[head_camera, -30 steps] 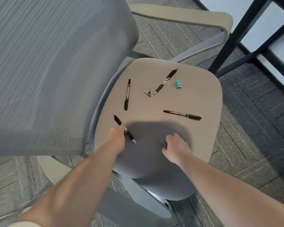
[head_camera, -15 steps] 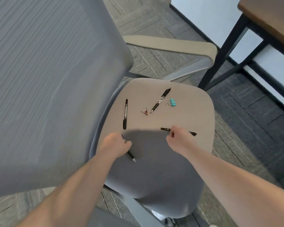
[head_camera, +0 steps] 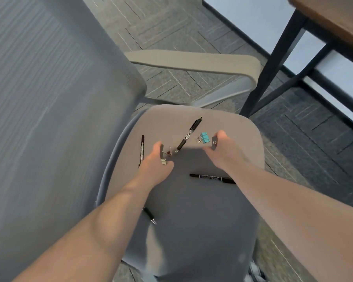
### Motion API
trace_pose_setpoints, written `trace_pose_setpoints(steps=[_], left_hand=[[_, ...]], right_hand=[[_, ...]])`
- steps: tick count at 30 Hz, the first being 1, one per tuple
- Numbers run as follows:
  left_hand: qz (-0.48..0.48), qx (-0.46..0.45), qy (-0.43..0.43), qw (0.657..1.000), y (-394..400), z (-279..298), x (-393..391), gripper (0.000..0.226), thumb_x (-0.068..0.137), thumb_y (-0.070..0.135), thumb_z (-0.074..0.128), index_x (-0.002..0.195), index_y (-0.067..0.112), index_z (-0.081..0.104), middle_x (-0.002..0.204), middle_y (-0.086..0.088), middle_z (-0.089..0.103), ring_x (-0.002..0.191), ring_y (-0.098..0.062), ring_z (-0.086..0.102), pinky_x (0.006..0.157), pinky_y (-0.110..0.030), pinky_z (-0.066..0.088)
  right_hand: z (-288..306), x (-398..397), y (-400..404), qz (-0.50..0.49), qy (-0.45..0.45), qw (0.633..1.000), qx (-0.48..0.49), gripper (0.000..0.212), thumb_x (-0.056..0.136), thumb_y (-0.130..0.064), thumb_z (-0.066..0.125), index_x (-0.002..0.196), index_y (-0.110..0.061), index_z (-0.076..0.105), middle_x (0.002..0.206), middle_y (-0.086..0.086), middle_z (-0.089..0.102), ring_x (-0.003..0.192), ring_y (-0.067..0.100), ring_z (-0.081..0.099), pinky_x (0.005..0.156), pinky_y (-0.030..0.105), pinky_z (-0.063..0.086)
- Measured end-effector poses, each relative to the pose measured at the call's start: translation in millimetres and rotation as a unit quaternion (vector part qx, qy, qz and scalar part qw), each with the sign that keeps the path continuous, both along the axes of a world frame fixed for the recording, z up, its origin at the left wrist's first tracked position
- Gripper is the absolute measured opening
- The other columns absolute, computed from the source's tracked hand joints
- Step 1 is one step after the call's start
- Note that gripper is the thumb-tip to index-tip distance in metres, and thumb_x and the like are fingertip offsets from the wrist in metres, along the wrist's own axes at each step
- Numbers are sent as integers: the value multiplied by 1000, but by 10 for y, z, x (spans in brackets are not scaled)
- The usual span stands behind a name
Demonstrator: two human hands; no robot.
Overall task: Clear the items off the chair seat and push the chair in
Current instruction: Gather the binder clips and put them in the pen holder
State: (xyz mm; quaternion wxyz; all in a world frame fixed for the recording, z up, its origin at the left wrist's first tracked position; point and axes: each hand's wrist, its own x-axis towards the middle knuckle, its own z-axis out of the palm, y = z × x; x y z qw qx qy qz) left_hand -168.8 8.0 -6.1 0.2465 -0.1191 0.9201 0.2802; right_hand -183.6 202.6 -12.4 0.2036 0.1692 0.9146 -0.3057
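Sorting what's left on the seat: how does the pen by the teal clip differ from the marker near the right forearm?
The clicker pen lies diagonally toward the far edge of the seat; the marker lies almost crosswise, nearer the person. The pen shows a clear midsection and a rubber grip; the marker is plain black with white print. The pen lies in full view; the marker's right end slips under the forearm. Both are slim, black and untouched.

Floor [head_camera: 192, 23]: grey carpet tiles, thin pale lines in a herringbone-like pattern.
Wall [head_camera: 253, 15]: pale blue-white, dark skirting along its foot.
Desk [head_camera: 334, 19]: brown wooden top, black metal legs, upper right.
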Motion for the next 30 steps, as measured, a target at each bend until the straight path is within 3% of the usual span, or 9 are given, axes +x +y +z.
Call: trace_pose_setpoints(steps=[3, 8, 13, 18, 22, 26, 30], left_hand=[[0, 8, 8, 1000, 58, -52, -68, 66, 87, 19, 50, 146, 27, 21, 121, -10, 61, 101, -32, 59, 81, -31, 42], [-7, 3, 41, 999, 172, -127, -134, 49, 92, 21, 51, 137, 20, 33, 123, -7, 60, 110, -33, 57, 85, -34, 42], [22, -37, 6, 999, 250, -252, -218, 27, 91, 17, 47, 116, 6, 46, 111, -19, 61, 100, -37, 58, 81, -36, 45], [4, -88, -5, 996, 284, -325, -189, 19, 92, 11, 42, 107, 4, 51, 108, -20, 63, 96, -37, 58, 69, -29, 34], [13, -93, 6, 996, 295, -298, -214, 20, 92, 11, 42, 107, 3, 54, 110, -22, 63, 100, -38, 58, 74, -34, 41], [19, -90, 14, 996, 319, -123, -193, 5, 90, 11, 44, 86, 12, 47, 102, -21, 64, 89, -37, 56, 67, -31, 36], [-13, -89, 40, 995, 430, 157, -217, 13, 92, 15, 46, 96, 6, 55, 104, -21, 65, 97, -39, 58, 70, -31, 36]], right_hand=[[-80, -110, 8, 24, 3, 1000, 5, 38, 89, -32, 60, 114, -10, 43, 111, 14, 64, 104, 37, 60, 82, 40, 48], [-167, -274, -46, 21, 8, 1000, -2, 43, 90, -37, 58, 115, -5, 42, 116, 18, 62, 108, 37, 59, 82, 39, 46], [-240, -377, -110, 45, -9, 999, 4, 49, 92, -37, 55, 124, -4, 39, 126, 19, 57, 117, 37, 54, 88, 41, 45], [-330, -358, -140, 63, -29, 998, 9, 31, 94, -24, 51, 115, -3, 42, 120, 21, 57, 109, 40, 56, 78, 39, 43], [-282, -312, -101, 83, -35, 996, 5, 28, 92, -18, 51, 115, -2, 42, 119, 21, 56, 108, 41, 55, 78, 40, 43], [-174, -213, 50, 39, -51, 998, -28, 30, 90, -17, 54, 115, -3, 46, 122, 17, 58, 112, 37, 55, 86, 39, 45], [53, -75, 343, -44, -61, 995, -68, 30, 88, -11, 57, 116, -3, 52, 111, 12, 63, 105, 33, 57, 84, 36, 47]])
